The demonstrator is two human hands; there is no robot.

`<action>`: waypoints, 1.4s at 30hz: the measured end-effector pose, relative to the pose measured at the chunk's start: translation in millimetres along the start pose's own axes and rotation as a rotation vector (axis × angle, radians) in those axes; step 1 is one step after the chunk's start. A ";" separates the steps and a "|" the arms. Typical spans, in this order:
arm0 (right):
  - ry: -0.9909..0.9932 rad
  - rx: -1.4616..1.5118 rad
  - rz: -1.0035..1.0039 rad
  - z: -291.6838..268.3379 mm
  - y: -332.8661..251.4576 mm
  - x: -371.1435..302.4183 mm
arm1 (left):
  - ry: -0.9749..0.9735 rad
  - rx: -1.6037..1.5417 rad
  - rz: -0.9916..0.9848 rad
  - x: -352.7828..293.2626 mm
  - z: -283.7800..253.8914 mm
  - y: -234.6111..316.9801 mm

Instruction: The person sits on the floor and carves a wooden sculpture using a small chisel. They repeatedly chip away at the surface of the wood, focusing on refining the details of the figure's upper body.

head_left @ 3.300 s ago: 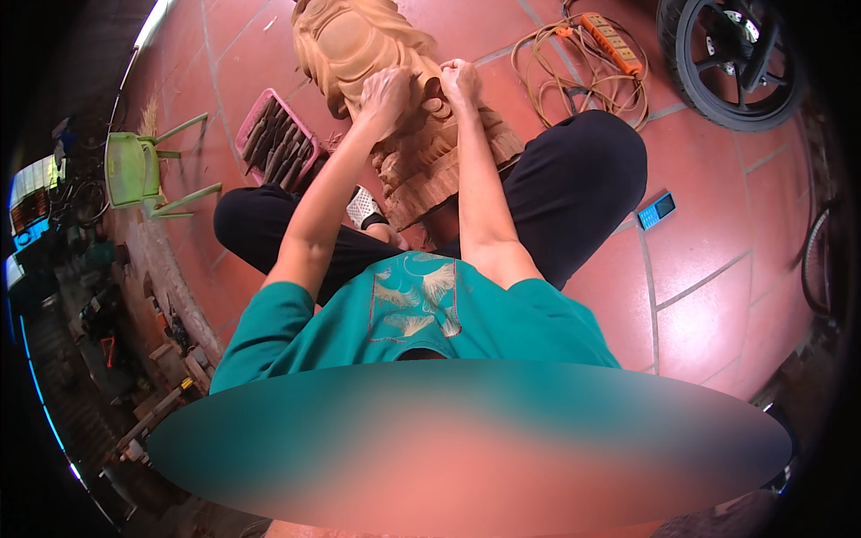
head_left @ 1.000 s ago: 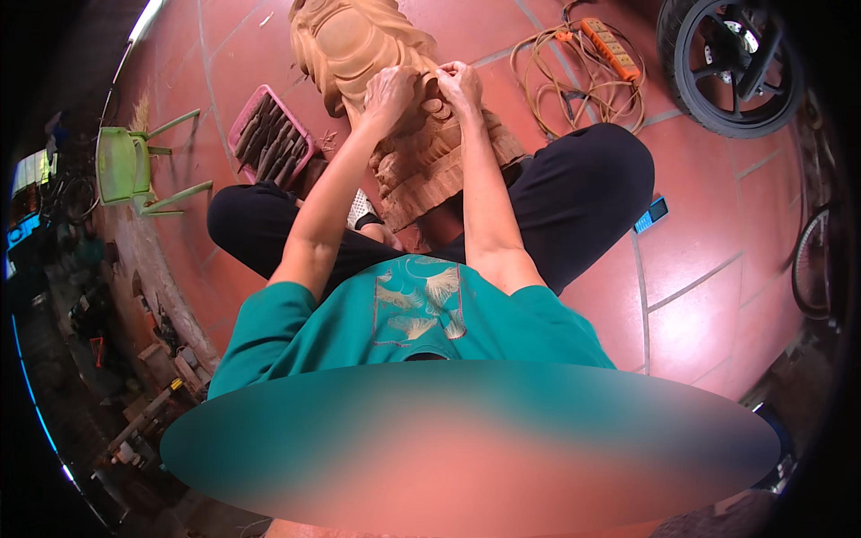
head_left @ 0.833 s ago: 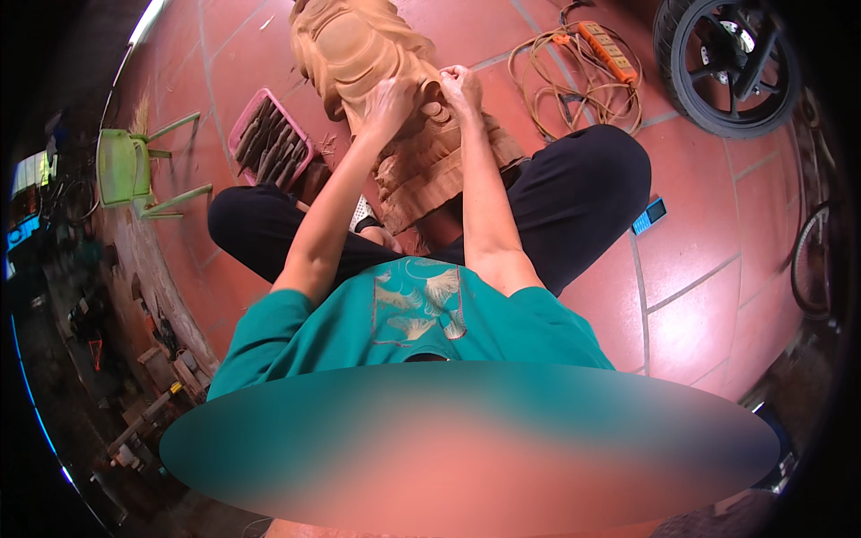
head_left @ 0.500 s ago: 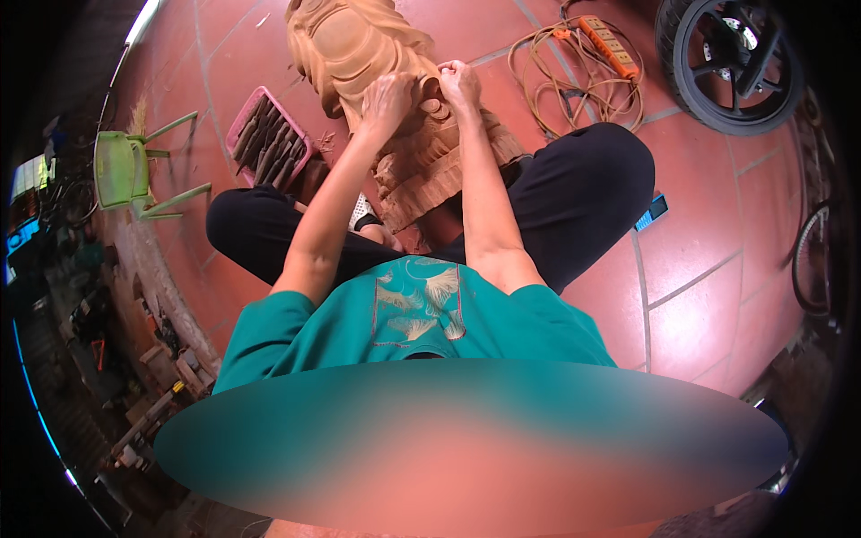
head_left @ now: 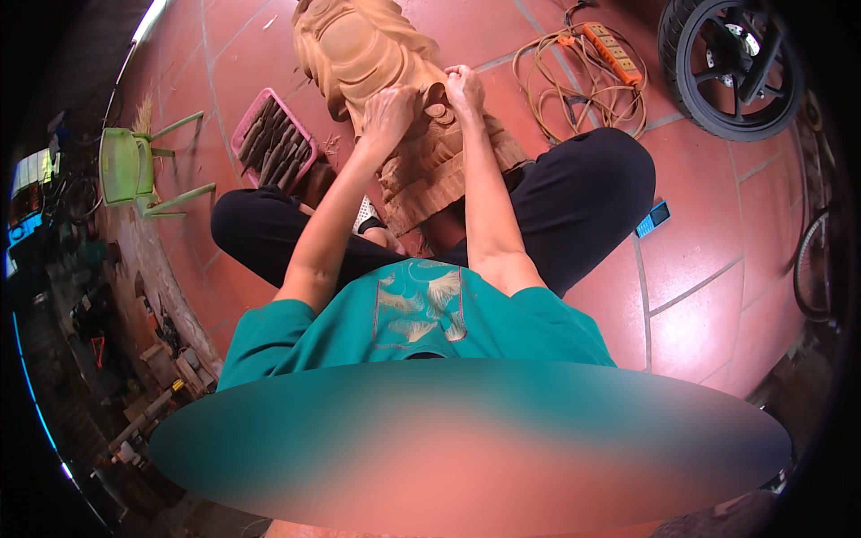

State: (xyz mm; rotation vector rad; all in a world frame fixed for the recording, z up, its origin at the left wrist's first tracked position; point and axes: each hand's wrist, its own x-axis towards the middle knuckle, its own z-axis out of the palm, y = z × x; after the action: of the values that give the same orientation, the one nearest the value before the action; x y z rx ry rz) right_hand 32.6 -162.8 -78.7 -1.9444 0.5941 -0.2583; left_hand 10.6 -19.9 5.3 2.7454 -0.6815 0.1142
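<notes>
A carved wooden statue [head_left: 357,49] with rounded folds lies between my bent legs, its rough base toward me. My left hand [head_left: 389,117] is closed, knuckles up, against the carving's left side at mid-length. Across from it, my right hand [head_left: 464,90] is closed too, thumb and fingers bunched at the statue's right edge. Whatever either set of fingers grips is hidden or too small to name. Round, coin-like carved shapes [head_left: 440,114] show on the wood between the two hands.
At left stand a pink basket [head_left: 312,160] of chisel-like tools and a small green chair [head_left: 121,166]. An orange power strip [head_left: 613,54] with coiled cord lies at right, near a motorcycle wheel [head_left: 674,54]. A blue mobile phone [head_left: 654,218] rests beside my right knee.
The whole view has shifted slightly, so things sit a little lower and to the right. Both hands keep nearly the same places on the statue.
</notes>
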 end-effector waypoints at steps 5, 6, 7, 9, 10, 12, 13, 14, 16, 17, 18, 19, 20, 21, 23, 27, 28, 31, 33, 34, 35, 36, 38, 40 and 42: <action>-0.037 0.010 -0.028 4.4 -3.8 0.9 | -0.133 0.234 0.078 65.5 24.0 -32.0; -0.042 0.018 -0.031 5.5 -3.7 -0.5 | -0.139 0.244 0.082 73.8 24.8 -31.0; -0.040 0.025 -0.027 3.5 -2.7 -0.2 | -0.149 0.251 0.094 80.6 25.3 -25.2; -0.087 0.005 0.027 0.6 -2.9 2.3 | -0.175 0.198 0.066 69.6 20.9 -22.3; -0.082 0.007 0.023 -0.8 -0.6 5.0 | -0.196 0.174 0.059 59.2 16.2 -19.5; -0.071 0.019 0.029 -0.2 6.7 7.5 | -0.179 0.042 0.077 29.3 -2.3 -13.7; -0.035 0.016 0.014 2.0 6.4 6.9 | -0.168 -0.020 0.079 18.5 -11.7 -11.2; -0.003 0.008 -0.004 4.3 5.4 5.5 | -0.151 -0.010 0.076 12.6 -15.8 -8.8; 0.015 -0.012 -0.012 6.3 3.5 4.5 | -0.115 0.006 0.066 4.6 -19.9 -5.4; 0.000 -0.024 -0.002 6.0 2.5 5.4 | -0.123 0.078 0.095 8.9 -15.9 -8.7; -0.013 -0.037 0.010 5.2 2.4 5.0 | -0.133 0.150 0.126 21.3 -7.5 -15.0; -0.033 -0.036 0.026 5.3 2.6 2.5 | -0.138 0.221 0.154 33.1 1.0 -22.0; -0.051 -0.028 0.031 6.9 -1.7 4.2 | -0.141 0.249 0.164 50.8 7.2 -30.2; -0.073 -0.024 0.040 8.6 -3.9 2.2 | -0.148 0.274 0.171 65.7 15.2 -38.0; -0.052 0.030 0.018 6.3 -5.3 -0.8 | -0.153 0.287 0.159 80.0 20.4 -33.0; -0.055 0.083 0.034 2.7 -2.0 0.9 | -0.193 0.242 0.061 70.9 15.9 -23.1; -0.063 0.103 0.049 1.9 -1.7 2.4 | -0.215 0.224 0.044 59.3 10.4 -18.8; -0.021 0.043 0.022 1.6 2.7 5.9 | -0.210 0.208 0.085 18.4 -9.7 -11.7; -0.007 0.025 0.021 2.6 -0.2 3.8 | -0.072 0.090 0.071 1.0 -12.2 -13.4; -0.006 0.013 0.017 4.5 -1.1 1.5 | -0.067 0.132 0.093 1.3 -12.0 -14.0; 0.000 0.008 0.003 5.3 -1.4 0.6 | -0.064 0.172 0.119 6.3 -9.8 -13.8; 0.009 0.002 -0.010 5.6 -1.5 0.7 | -0.062 0.211 0.147 13.6 -5.9 -13.3; -0.005 0.012 -0.030 9.4 -5.9 -1.0 | -0.101 0.297 0.138 46.2 14.7 -27.1; -0.026 0.029 -0.021 9.6 -2.5 -0.1 | -0.135 0.320 0.128 71.2 23.7 -25.1; -0.035 0.025 -0.031 12.6 0.9 -1.1 | -0.159 0.298 0.110 90.1 17.3 -16.5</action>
State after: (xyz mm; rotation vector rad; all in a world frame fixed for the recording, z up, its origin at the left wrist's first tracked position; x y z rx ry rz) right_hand 36.9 -152.6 -84.9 -1.9314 0.5356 -0.2503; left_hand 98.0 -51.5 -2.1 3.0239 -0.9263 0.0226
